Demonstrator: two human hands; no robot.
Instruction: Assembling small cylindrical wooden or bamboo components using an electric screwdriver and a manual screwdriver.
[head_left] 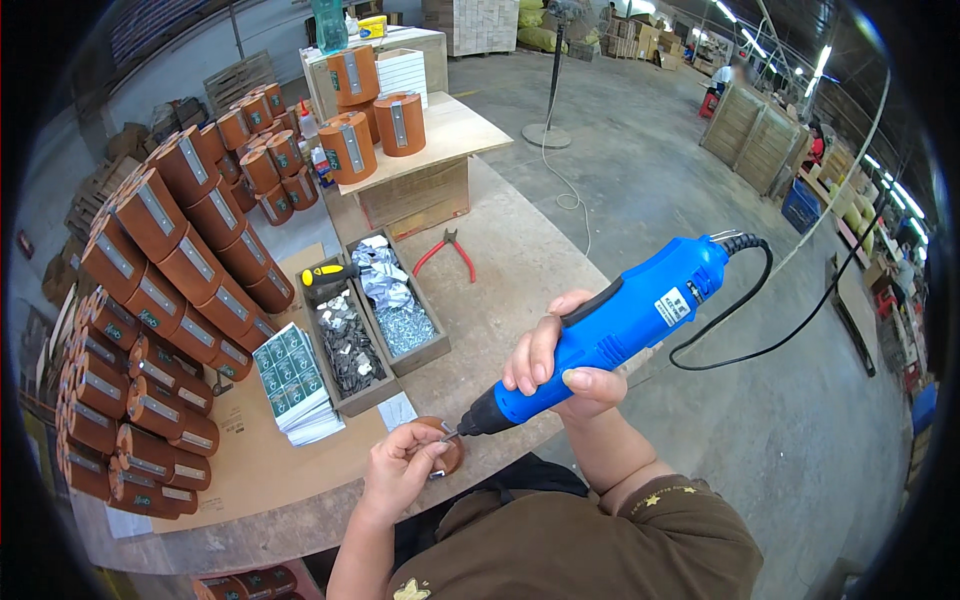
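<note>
My right hand (pixel 540 360) is wrapped round a blue corded electric screwdriver (pixel 615 330), which slants down to the left. The black nose of the screwdriver points at my left hand (pixel 398 468), and its thin bit ends beside my fingertips. My left thumb and forefinger are pinched together at the bit's end; what they hold, if anything, is too small to make out. Under them, at the table's near edge, is an orange-brown round piece (pixel 455 460), partly covered by my left hand, with a bit of metal at its side.
Stacked brown cylinders with metal strips (pixel 215 265) fill the left. Wooden trays hold grey metal parts (pixel 345 345) and silver pieces with screws (pixel 400 300). Red-handled pliers (pixel 447 257), a yellow-black screwdriver (pixel 325 273) and green-white label sheets (pixel 295 380) lie near. A black cord (pixel 765 350) trails right.
</note>
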